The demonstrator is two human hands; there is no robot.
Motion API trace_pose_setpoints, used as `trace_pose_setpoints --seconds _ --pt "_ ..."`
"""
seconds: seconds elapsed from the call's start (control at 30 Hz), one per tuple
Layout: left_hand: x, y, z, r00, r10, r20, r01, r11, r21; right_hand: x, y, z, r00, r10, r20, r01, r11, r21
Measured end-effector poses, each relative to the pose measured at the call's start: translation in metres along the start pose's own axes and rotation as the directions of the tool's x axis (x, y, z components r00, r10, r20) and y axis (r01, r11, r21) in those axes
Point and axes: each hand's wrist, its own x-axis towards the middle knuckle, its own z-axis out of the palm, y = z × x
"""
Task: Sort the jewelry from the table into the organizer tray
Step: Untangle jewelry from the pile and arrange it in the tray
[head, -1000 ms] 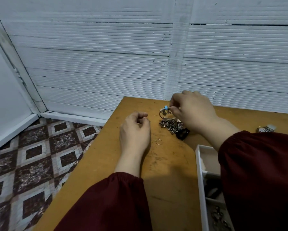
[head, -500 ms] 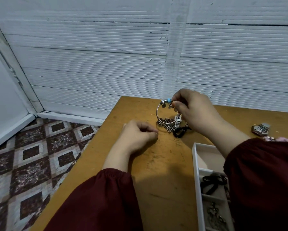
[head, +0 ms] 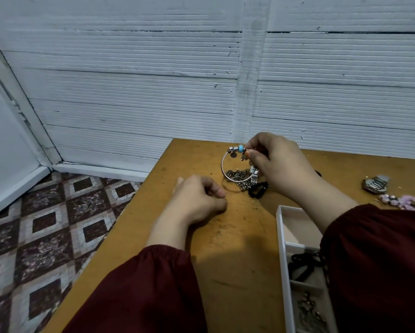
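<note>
White ribbed wall panels back a worn yellow tabletop [head: 225, 260]. Mid-sort: a silver charm bangle [head: 228, 171] with a turquoise bead is pinched in the right hand [head: 276, 164] and held just above a heap of chains [head: 240, 179]. A thin ring [head: 225, 200] is nipped by the curled left hand [head: 196, 200], low at the tabletop. Next, a carry into the white organizer tray [head: 281, 236] seems called for, its far compartment bare.

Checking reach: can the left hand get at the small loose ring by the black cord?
Probably yes. The left hand rests just left of the loose ring, with bare table between them.
</note>
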Motion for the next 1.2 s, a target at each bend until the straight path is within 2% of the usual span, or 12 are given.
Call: trace_pose_setpoints --seconds 0.23,0.33,0.4,0.57,0.77,1.03,1.2 --pt "0.001 0.001 0.001 0.998 0.028 0.063 -0.025 0.998 -0.063 -0.001 0.002 0.000 1.000 0.002 0.019 -0.002 1.000 -0.012" --pt "0.002 -0.001 0.002 0.997 0.030 0.069 -0.024 0.996 -0.088 -0.003 0.003 -0.001 0.996 0.070 0.057 -0.075 0.993 0.095" --pt "0.003 0.000 0.001 0.998 0.030 0.059 -0.023 0.993 -0.116 -0.005 0.003 -0.002 0.988 0.117 0.103 -0.131 0.983 0.131" --pt "0.000 0.004 0.000 1.000 0.011 -0.028 -0.018 0.969 -0.245 -0.006 0.004 -0.001 0.952 0.123 0.280 -0.149 0.986 0.074" --pt "0.001 0.006 0.000 0.994 0.001 -0.108 -0.031 0.960 -0.277 -0.003 0.009 0.003 0.882 0.165 0.441 -0.188 0.982 0.010" --pt "0.000 0.006 0.001 0.989 -0.016 -0.150 -0.028 0.958 -0.286 -0.001 0.016 0.002 0.860 0.225 0.457 -0.294 0.952 0.083" --pt "0.001 0.007 0.001 0.985 -0.015 -0.171 -0.035 0.958 -0.286 0.000 0.015 -0.003 0.907 0.267 0.327 -0.267 0.963 -0.045"
